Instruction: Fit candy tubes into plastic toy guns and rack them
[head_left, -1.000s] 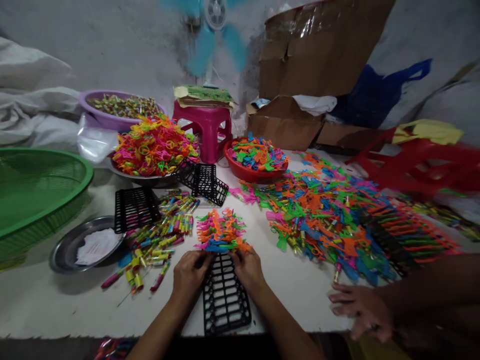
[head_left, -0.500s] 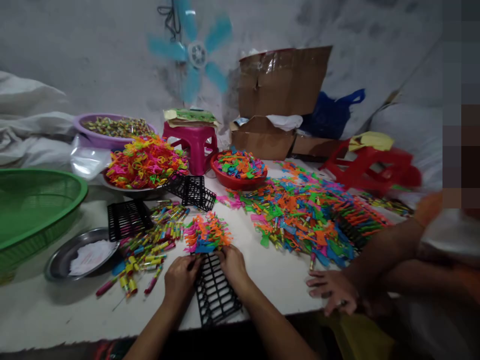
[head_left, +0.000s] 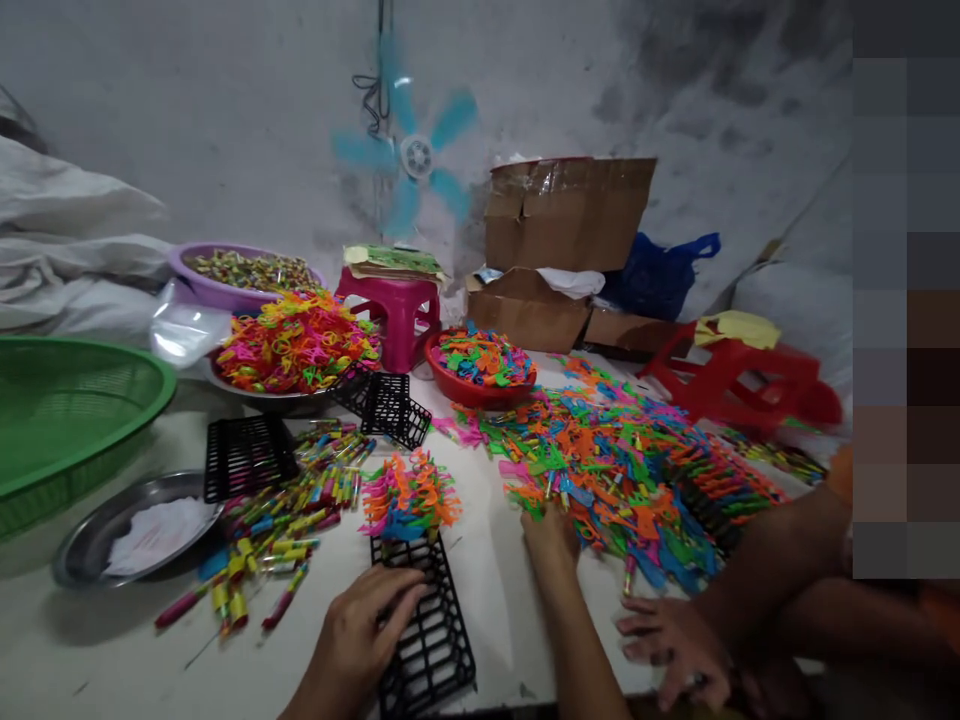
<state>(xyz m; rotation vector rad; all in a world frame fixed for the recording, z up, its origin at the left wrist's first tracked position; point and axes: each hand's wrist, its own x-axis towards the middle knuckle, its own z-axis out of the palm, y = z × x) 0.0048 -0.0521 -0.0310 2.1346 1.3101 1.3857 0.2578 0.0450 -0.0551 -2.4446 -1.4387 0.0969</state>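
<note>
A black slotted rack [head_left: 439,640] lies on the white table, its far end filled with orange, pink and blue plastic pieces [head_left: 411,498]. My left hand [head_left: 371,620] rests on the rack's left side, fingers curled; whether they hold anything is hidden. Over at the near left edge of the large pile of colourful pieces [head_left: 600,460], my right hand [head_left: 551,535] reaches in with its fingertips hidden among them. Yellow and red tubes [head_left: 300,510] lie scattered left of the rack.
Another person's hand [head_left: 679,645] lies spread at the right. A metal bowl [head_left: 79,560] and green basket [head_left: 82,410] are at left. Behind stand a red bowl [head_left: 480,392], pink stool [head_left: 397,310], more black racks [head_left: 251,455], boxes [head_left: 570,215] and a fan [head_left: 417,157].
My right hand has left the rack and moved right to the colourful pile. My left hand has shifted nearer along the rack. The camera view has tilted up slightly.
</note>
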